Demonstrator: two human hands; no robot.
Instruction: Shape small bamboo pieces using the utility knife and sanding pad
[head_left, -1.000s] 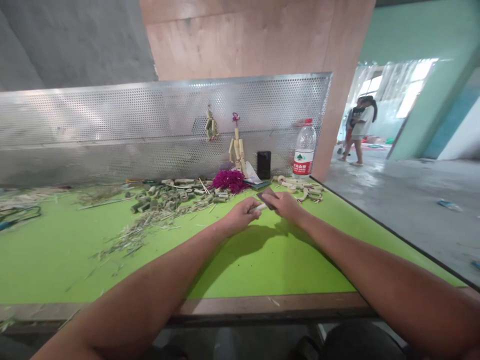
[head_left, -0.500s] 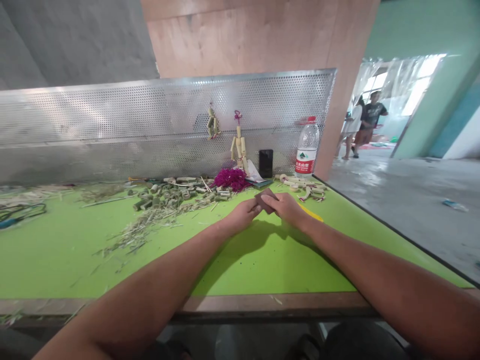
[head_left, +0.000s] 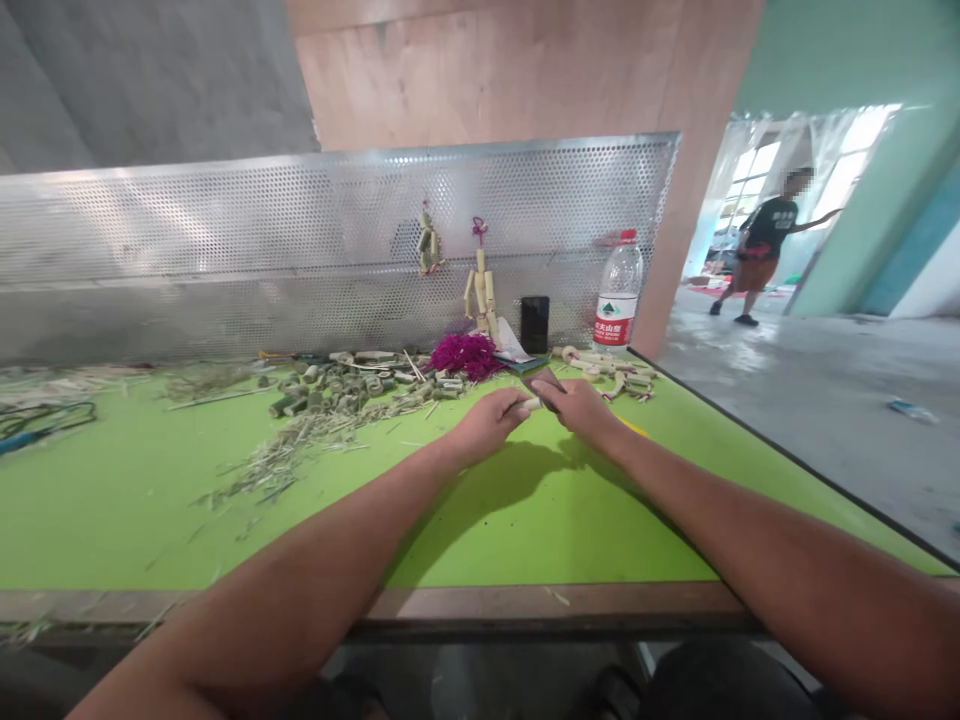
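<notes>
Left hand nearer right hand (bamboo piece between)

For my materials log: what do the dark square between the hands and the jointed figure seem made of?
The dark square looks like sandpaper: thin, matte brown sheet, grit too fine to see. The jointed figure looks like pale, smooth-cut bamboo, matching the green-skinned segments nearby.

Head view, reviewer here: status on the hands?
Left hand pinching pale bamboo stick. Right hand gripping dark brown sheet at the stick's end. Loose green bamboo scraps left of the hands.
</notes>
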